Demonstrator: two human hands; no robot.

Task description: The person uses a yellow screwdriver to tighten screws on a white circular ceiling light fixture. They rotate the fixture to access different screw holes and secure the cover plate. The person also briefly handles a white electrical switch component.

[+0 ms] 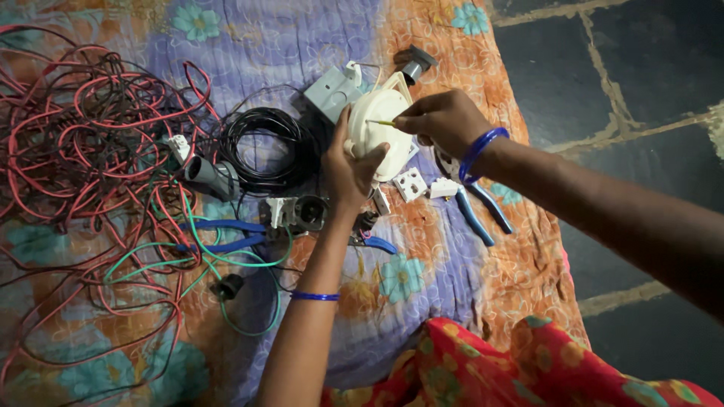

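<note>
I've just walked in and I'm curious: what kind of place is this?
Probably a home floor used for electrical repair work: a flowered quilt spread over dark stone tiles, a tangle of red wires, and blue-handled pliers beside white plastic switch parts.

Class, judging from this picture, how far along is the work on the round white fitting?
Done: nothing visibly finished. In hand: left hand holds the round white fitting; right hand pokes a thin tool into it. Left: white sockets, black wire coil and tangled red wires lie unconnected on the cloth.
</note>
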